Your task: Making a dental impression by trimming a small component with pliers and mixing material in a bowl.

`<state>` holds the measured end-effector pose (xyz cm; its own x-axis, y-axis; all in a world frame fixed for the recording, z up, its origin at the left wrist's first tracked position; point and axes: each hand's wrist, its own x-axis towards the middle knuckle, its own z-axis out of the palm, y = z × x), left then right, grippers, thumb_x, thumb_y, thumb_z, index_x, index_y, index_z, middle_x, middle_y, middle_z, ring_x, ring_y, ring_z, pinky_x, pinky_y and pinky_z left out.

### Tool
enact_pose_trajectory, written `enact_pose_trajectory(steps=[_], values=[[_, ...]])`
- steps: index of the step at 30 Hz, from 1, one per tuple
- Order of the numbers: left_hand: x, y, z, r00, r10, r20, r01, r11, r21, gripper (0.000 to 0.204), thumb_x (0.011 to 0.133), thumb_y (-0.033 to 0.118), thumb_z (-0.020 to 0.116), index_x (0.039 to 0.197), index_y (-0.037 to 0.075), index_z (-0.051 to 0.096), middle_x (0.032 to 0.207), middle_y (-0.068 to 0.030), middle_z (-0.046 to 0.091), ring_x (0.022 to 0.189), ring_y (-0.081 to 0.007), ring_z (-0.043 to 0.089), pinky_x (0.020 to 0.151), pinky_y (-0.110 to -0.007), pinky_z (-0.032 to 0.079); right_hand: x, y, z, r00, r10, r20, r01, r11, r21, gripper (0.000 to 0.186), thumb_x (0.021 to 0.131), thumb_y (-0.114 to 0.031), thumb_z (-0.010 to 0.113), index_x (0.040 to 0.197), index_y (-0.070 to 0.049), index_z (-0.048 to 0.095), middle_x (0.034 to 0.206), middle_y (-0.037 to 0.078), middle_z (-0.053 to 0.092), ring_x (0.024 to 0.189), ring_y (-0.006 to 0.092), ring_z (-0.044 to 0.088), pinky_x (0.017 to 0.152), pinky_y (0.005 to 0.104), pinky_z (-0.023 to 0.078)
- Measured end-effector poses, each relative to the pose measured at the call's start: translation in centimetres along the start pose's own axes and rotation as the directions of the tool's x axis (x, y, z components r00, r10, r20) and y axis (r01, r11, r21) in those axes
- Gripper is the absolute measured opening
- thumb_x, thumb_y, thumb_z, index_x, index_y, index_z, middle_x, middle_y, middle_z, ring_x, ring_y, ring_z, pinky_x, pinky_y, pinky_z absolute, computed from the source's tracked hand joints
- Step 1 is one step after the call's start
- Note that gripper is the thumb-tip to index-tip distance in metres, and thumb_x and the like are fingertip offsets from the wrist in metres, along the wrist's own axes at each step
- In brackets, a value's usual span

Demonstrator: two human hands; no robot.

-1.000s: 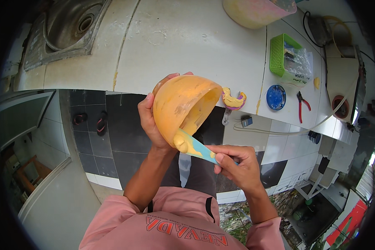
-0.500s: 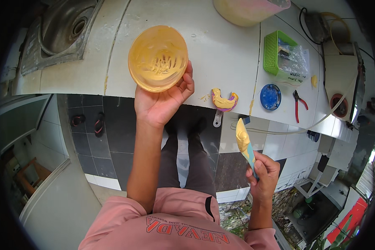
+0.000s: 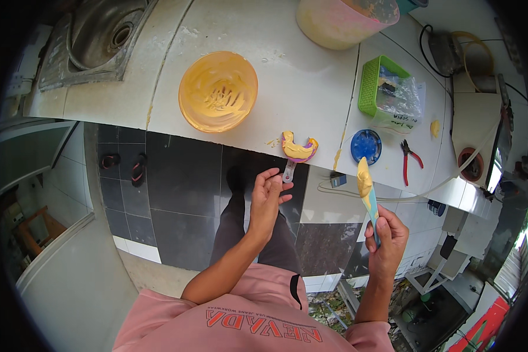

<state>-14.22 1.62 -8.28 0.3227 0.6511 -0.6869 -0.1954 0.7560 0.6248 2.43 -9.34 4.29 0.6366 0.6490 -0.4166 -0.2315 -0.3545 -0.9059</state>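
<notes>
The right hand (image 3: 388, 234) grips a blue spatula (image 3: 372, 208) loaded with yellow paste (image 3: 365, 179), its fingers closed firmly around it. The left hand (image 3: 266, 205), fingers loosely parted, hovers by the handle (image 3: 288, 171) of a curved, paste-filled tray (image 3: 300, 159) at the edge of the tabletop (image 3: 305, 76); contact is unclear. A smeared orange bowl (image 3: 214, 125) sits farther left.

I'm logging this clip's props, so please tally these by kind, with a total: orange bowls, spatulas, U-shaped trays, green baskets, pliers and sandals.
Orange bowl: 1
Spatula, in the right hand: 1
U-shaped tray, bearing yellow paste: 1
Green basket: 1
Red-handled pliers: 1 pair
Sandals, on the floor: 2
Total: 7, counting the pliers as one
</notes>
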Motion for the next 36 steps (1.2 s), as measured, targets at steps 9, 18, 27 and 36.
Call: enact_pose_trajectory(steps=[9,18,27,36], values=[[2.2,-0.8,0.7,0.947,0.320,-0.026,-0.310,0.931,0.193,0.025,0.101,0.019,0.049,0.093,-0.001,0.061,0.069,-0.0033,0.064,0.059,-0.0071,0.058,0.055,-0.021,0.045,1.4,-3.4,-2.5,0.996,-0.024,0.089,0.042,0.978,-0.203,0.029,0.092,-0.012,0.063,0.117,0.005,0.064,0.068,0.007,0.061,0.047,0.0035,0.042,0.042,0.0173,0.031],[-6.5,12.3,-0.8,0.938,0.070,0.339,-0.171,0.945,0.279,0.025,0.099,0.019,0.054,0.104,-0.003,0.065,0.062,0.0040,0.050,0.053,-0.0021,0.042,0.049,-0.018,0.035,-0.2,-12.7,-1.4,0.908,-0.221,0.356,0.365,0.834,-0.413,0.031,0.086,-0.011,0.071,0.114,0.003,0.067,0.073,0.004,0.065,0.058,0.0051,0.053,0.051,0.0188,0.039],[-13.7,18.4,-1.8,0.913,0.067,0.402,-0.173,0.957,0.233,0.026,0.098,0.018,0.056,0.102,-0.006,0.064,0.062,0.0039,0.049,0.052,-0.0013,0.042,0.046,-0.018,0.033,-2.7,-16.9,1.6,0.514,-0.523,0.680,0.858,0.307,-0.412,0.033,0.077,0.002,0.071,0.110,-0.001,0.070,0.070,0.007,0.063,0.056,0.0122,0.054,0.051,0.0226,0.039],[-16.5,19.7,-2.6,0.910,0.094,0.405,-0.202,0.951,0.233,0.025,0.097,0.016,0.057,0.105,-0.007,0.065,0.062,0.0046,0.051,0.051,-0.0009,0.042,0.046,-0.017,0.033,-4.9,-18.0,2.3,0.336,-0.583,0.740,0.932,0.092,-0.351,0.042,0.068,0.003,0.074,0.110,-0.003,0.072,0.057,0.003,0.051,0.044,0.0106,0.040,0.042,0.0249,0.030]])
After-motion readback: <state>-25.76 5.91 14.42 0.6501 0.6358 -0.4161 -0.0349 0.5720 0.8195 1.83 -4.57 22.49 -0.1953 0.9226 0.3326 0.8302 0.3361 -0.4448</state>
